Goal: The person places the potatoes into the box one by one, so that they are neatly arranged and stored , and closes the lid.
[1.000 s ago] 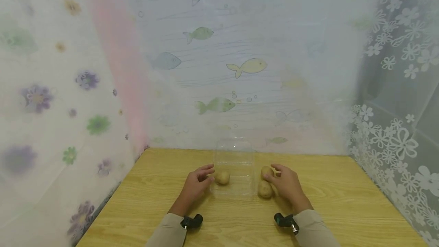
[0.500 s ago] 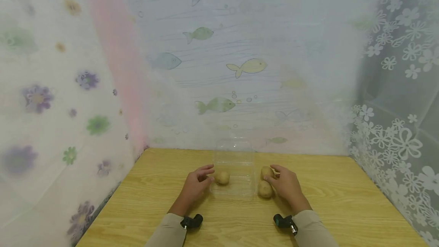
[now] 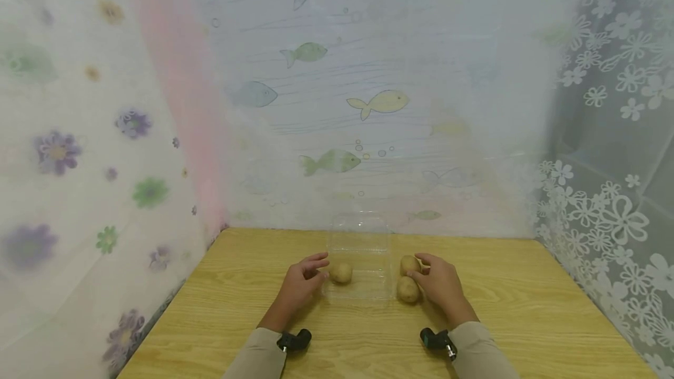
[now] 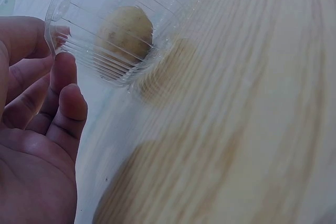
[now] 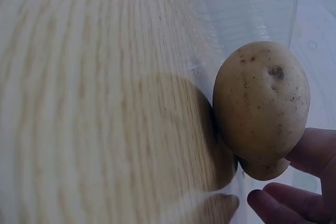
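Note:
A hinged clear plastic container (image 3: pixel 360 294) lies with its lid raised at the back; a potato (image 3: pixel 342 273) sits inside, on the left. At the container's left edge, my left hand (image 3: pixel 300 285) pinches the rim between thumb and fingertips, as the left wrist view shows. To the right of the container are two potatoes, a farther potato (image 3: pixel 409 264) and a nearer potato (image 3: pixel 408 290), which overlap in the views. My right hand (image 3: pixel 441 285) has its thumb and fingers curled about the farther potato, largely hidden behind the nearer potato (image 5: pixel 262 100) in the right wrist view.
Everything rests on a wood-grain table (image 3: pixel 253 274). A fish-printed curtain (image 3: pixel 316 133) hangs behind it, with flowered curtains to the left and right. A black wrist mount (image 3: pixel 295 340) sits on the left cuff, another black mount (image 3: pixel 436 339) on the right.
The nearer potato on the right has shifted very slightly to the right. Both hands and the container stay practically where they were.

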Available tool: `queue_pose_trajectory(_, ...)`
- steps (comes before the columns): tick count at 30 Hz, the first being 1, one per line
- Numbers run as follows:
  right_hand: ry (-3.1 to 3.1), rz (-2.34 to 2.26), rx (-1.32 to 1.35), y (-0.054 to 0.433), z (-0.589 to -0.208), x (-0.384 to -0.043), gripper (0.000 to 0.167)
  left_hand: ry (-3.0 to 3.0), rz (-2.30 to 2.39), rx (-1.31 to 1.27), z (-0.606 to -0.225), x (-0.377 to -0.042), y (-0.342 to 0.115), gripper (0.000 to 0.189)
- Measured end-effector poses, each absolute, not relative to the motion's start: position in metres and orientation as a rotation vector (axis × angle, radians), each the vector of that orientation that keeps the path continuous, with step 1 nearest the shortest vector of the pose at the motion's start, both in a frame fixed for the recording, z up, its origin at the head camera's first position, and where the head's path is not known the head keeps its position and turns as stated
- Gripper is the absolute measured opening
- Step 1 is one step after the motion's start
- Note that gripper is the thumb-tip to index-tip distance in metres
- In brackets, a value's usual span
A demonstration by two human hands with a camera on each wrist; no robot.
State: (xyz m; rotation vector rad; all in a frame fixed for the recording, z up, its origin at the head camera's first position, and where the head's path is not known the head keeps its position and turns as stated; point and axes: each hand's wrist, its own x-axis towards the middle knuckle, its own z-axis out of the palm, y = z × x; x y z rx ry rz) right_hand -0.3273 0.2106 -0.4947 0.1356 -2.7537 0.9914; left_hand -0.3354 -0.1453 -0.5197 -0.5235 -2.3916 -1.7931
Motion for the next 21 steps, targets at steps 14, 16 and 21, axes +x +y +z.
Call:
queue_pose_trajectory(14,-2.734,0.994,0.171,0.2106,-0.4951,-0.3272,0.048,-2.386,-1.809,-0.523,-0.5200,-0.3338,-0.1458,0.035)
queue_pose_trajectory(16,-2.733,0.991,0.172,0.2109,-0.4952,-0.3272,0.047,-2.387,-1.809,-0.521,-0.5204,-0.3342,-0.1457,0.035)
queue_pose_trajectory(21,-2.732,1.002,0.163,0.2119,-0.4941,-0.3259,0.045,-2.388,-1.817,-0.519,-0.5212,-0.3348,-0.1453,0.034)
